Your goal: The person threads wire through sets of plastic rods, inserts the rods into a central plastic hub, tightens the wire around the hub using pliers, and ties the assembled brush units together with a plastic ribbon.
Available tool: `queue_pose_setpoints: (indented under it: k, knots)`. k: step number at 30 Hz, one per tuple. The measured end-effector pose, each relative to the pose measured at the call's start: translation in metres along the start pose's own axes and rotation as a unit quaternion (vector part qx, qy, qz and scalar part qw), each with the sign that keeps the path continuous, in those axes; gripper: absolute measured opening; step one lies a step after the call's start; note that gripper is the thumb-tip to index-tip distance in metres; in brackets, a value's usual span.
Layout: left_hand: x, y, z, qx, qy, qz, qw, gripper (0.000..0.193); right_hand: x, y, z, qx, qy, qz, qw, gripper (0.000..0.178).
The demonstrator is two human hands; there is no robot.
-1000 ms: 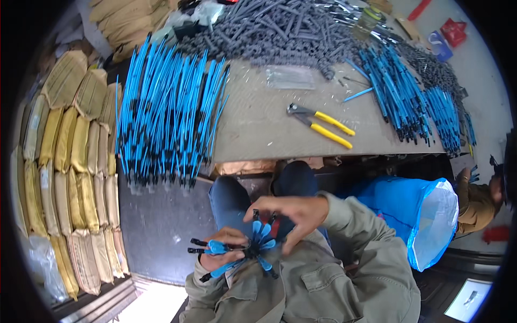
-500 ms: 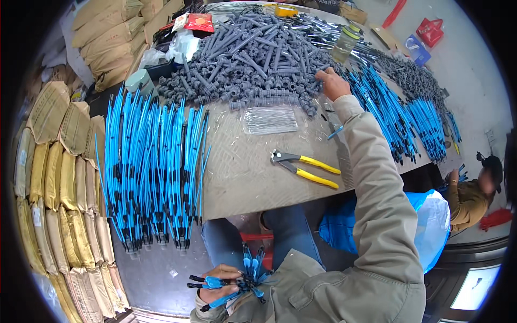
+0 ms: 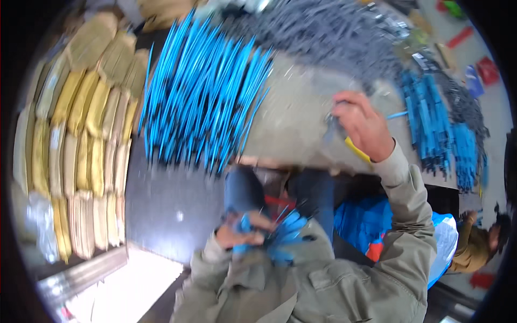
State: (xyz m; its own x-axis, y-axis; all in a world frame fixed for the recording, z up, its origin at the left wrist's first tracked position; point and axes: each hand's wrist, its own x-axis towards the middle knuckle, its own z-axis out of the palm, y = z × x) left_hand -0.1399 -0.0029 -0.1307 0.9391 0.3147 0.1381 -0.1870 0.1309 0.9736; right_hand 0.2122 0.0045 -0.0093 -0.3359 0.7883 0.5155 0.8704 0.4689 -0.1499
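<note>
Low over my lap, my left hand (image 3: 245, 231) is closed round a fanned bundle of blue rods (image 3: 291, 229) with black fittings; their ends splay out to the right. My right hand (image 3: 366, 126) hangs over the table's front part, fingers curled and pinched together. Something small and dark shows at its fingertips, too blurred to make out. Under and beside that hand lie pliers with yellow handles (image 3: 357, 149), mostly covered by it. The large heap of grey plastic fittings (image 3: 328, 37) is beyond the right hand.
Many blue rods (image 3: 202, 102) lie side by side across the table's left edge, and more blue rods (image 3: 428, 124) lie at the right. Stacked paper sacks (image 3: 75, 140) line the left. A blue-and-white bag (image 3: 444, 242) stands right of my lap, near another person (image 3: 479, 242).
My right hand has left the grey heap and come back toward me, over the pliers. The whole view has shifted and blurred. My left hand still holds the blue bundle.
</note>
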Motion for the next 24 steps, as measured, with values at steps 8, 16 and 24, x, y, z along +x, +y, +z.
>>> queue_pose_setpoints:
  k: [8,16,24]
  knots:
    - [0.004,0.027,0.021,-0.084,0.057,-0.056,0.993,0.033,-0.001,-0.110,0.045,0.161,-0.021,-0.223,0.961,0.026]
    - [-0.019,0.030,0.042,-0.090,0.144,-0.049,0.984,0.031,-0.026,-0.141,0.052,0.405,-0.086,-0.137,0.900,0.042]
    - [-0.017,0.035,0.043,-0.042,0.095,-0.086,0.991,0.036,-0.087,-0.172,0.078,0.771,0.131,0.225,0.582,0.065]
